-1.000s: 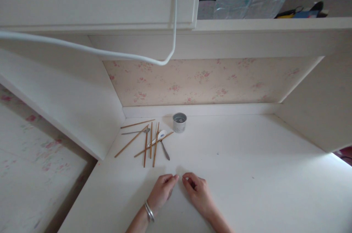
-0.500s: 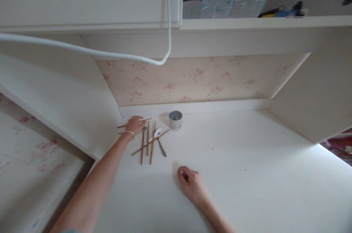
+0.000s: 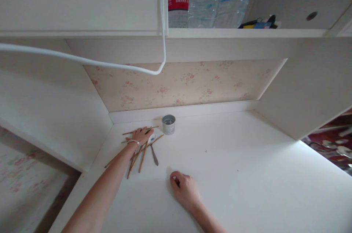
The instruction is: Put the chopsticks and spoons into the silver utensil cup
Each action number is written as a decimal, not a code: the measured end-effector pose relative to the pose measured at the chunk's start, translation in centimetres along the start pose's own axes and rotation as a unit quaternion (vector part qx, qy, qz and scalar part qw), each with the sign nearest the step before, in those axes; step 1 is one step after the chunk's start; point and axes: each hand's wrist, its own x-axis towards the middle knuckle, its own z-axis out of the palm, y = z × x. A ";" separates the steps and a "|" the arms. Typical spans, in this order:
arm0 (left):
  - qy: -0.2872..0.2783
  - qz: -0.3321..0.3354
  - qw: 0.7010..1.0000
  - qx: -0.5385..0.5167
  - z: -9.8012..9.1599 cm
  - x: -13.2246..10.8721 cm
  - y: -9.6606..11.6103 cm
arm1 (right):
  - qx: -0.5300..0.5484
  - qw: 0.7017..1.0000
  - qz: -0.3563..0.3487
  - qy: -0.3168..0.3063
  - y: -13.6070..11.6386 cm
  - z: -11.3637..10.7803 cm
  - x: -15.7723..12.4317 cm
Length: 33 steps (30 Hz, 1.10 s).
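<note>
My left hand (image 3: 141,135), a bracelet at its wrist, lies palm down with fingers stretched over a loose pile of wooden chopsticks (image 3: 143,157). Its fingertips reach beside the bowl of a white spoon with a blue mark (image 3: 152,138). A metal utensil handle (image 3: 154,156) slants out below that spoon; its upper end is hard to make out. Just right of the pile stands a grey metal cup with holes in its bottom (image 3: 168,127), upright. Nearer to me, my right hand (image 3: 185,189) rests on the white tabletop with its fingers curled in, nothing visible in them.
A white cable (image 3: 110,58) hangs across the upper left. Overhead, a shelf (image 3: 247,33) holds bottles with red and blue labels (image 3: 205,0) and small dark items (image 3: 260,24). White side panels (image 3: 299,86) and a floral back wall (image 3: 189,82) enclose the tabletop.
My left hand has swept rightward across the chopsticks, now covering their upper ends, and some lie at new angles. My right hand stays curled on the tabletop. The camera view has shifted slightly.
</note>
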 end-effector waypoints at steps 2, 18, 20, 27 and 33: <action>-0.008 -0.027 1.000 -0.001 0.8 -0.6 1.3 | -0.009 1.000 -0.001 -0.006 0.0 0.0 0.0; 0.008 -0.006 0.998 0.061 1.1 -3.7 1.0 | -0.057 0.997 -0.026 -0.046 -0.2 -0.4 -0.6; 0.014 -0.020 0.998 0.050 0.7 -3.0 0.2 | -0.061 0.997 -0.028 -0.047 -0.3 -0.3 -0.7; -0.042 -0.066 0.997 0.020 0.4 -1.8 -1.7 | -0.060 0.997 -0.027 -0.046 -0.3 -0.4 -0.7; -0.011 -0.043 0.999 0.013 0.5 -4.3 -1.2 | -0.053 0.997 -0.031 -0.044 -0.2 -0.4 -0.7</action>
